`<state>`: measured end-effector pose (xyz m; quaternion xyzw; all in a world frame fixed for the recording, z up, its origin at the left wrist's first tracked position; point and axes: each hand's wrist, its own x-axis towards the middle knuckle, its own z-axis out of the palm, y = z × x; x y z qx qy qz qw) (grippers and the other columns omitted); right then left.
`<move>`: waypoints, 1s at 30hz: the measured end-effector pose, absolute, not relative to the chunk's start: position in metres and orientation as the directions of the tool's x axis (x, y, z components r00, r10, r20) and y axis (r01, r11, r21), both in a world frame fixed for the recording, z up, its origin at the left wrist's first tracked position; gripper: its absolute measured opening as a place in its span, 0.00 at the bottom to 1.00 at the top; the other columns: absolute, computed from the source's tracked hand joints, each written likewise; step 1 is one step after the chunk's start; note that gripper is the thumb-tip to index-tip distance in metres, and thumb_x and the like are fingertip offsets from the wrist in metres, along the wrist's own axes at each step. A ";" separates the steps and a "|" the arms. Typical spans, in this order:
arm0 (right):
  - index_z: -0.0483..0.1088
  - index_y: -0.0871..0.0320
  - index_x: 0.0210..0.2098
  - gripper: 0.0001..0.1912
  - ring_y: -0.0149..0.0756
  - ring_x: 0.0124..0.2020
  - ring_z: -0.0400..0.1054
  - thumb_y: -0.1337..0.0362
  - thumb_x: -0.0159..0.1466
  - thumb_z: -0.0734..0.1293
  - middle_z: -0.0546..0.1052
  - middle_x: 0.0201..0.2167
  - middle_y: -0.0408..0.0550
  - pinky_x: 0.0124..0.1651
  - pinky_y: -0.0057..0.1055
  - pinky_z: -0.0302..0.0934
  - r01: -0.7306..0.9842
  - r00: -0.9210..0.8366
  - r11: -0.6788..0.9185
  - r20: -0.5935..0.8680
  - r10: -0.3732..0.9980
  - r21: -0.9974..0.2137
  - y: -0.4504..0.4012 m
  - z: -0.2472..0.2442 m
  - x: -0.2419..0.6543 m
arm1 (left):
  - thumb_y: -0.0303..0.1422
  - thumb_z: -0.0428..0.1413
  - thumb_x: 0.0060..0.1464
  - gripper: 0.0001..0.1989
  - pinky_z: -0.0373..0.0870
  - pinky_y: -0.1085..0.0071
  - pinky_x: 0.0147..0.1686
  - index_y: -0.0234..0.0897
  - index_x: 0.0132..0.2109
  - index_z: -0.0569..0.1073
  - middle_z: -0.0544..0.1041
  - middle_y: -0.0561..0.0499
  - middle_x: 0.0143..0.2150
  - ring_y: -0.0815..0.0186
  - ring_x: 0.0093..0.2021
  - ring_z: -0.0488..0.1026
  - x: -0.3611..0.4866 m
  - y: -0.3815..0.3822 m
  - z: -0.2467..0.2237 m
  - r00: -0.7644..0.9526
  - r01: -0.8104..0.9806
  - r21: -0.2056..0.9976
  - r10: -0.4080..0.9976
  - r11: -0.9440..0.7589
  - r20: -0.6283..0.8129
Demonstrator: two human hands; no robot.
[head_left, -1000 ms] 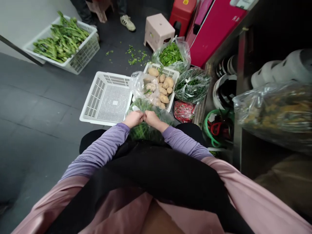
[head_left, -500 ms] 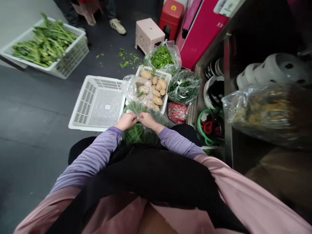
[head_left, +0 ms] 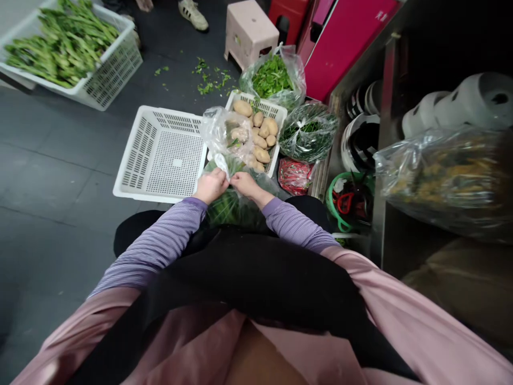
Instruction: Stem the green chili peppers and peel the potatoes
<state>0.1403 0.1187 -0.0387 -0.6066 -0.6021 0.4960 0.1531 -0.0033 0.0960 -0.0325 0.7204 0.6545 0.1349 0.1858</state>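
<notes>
Fingers (head_left: 235, 180) of two hands (head_left: 210, 187) tight on one bag of greens (head_left: 224, 208), three white baskets (head_left: 170, 182) ahead

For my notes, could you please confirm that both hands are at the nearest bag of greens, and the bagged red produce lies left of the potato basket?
Not left: the head view shows the bagged red produce right of the potato basket. The rest holds.

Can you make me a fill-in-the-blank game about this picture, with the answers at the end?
1. The bare left hand and bare right hand pinch a clear plastic bag whose vegetables are coloured ____.
2. Oval, tan ____ lie in a white slatted plastic basket.
3. The square, pale-pink plastic stool stands beside another plastic stool, coloured ____.

Missing words: green; potatoes; red.
</notes>
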 end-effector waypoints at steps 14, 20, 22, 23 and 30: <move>0.61 0.54 0.23 0.11 0.31 0.27 0.57 0.67 0.62 0.62 0.63 0.20 0.36 0.36 0.29 0.52 0.623 -0.211 -0.134 -0.330 0.920 -0.770 0.107 -0.035 0.148 | 0.25 0.49 0.64 0.13 0.72 0.63 0.40 0.30 0.48 0.77 0.77 0.34 0.47 0.53 0.44 0.78 0.001 0.076 -0.022 0.265 0.924 0.312 0.958 -0.220 -0.110; 0.61 0.55 0.23 0.10 0.32 0.28 0.57 0.70 0.60 0.62 0.64 0.21 0.37 0.38 0.29 0.53 0.607 -0.232 -0.111 -0.309 0.922 -0.787 0.108 -0.032 0.145 | 0.25 0.54 0.60 0.07 0.71 0.64 0.44 0.28 0.39 0.78 0.79 0.37 0.40 0.55 0.42 0.77 0.000 0.090 -0.033 0.111 0.910 0.408 0.990 -0.069 -0.081; 0.64 0.56 0.25 0.07 0.31 0.27 0.57 0.69 0.60 0.62 0.64 0.21 0.36 0.36 0.28 0.53 0.545 -0.222 -0.195 -0.364 0.904 -0.816 0.108 -0.031 0.144 | 0.25 0.54 0.58 0.06 0.71 0.67 0.43 0.31 0.37 0.77 0.79 0.42 0.36 0.59 0.39 0.76 -0.003 0.095 -0.037 -0.044 0.855 0.514 0.998 0.064 -0.051; 0.65 0.56 0.25 0.07 0.31 0.27 0.57 0.69 0.59 0.62 0.64 0.21 0.36 0.35 0.28 0.53 0.521 -0.218 -0.231 -0.390 0.895 -0.822 0.108 -0.031 0.144 | 0.24 0.54 0.57 0.06 0.71 0.68 0.42 0.32 0.36 0.77 0.78 0.45 0.33 0.61 0.37 0.76 -0.004 0.097 -0.039 -0.111 0.818 0.562 0.992 0.122 -0.053; 0.62 0.55 0.23 0.10 0.32 0.28 0.59 0.68 0.61 0.63 0.66 0.22 0.37 0.37 0.29 0.53 0.628 -0.223 -0.109 -0.312 0.923 -0.771 0.104 -0.032 0.149 | 0.26 0.53 0.61 0.12 0.71 0.68 0.42 0.34 0.48 0.79 0.78 0.41 0.47 0.61 0.42 0.77 -0.009 0.089 -0.036 0.242 0.892 0.405 0.969 -0.199 -0.057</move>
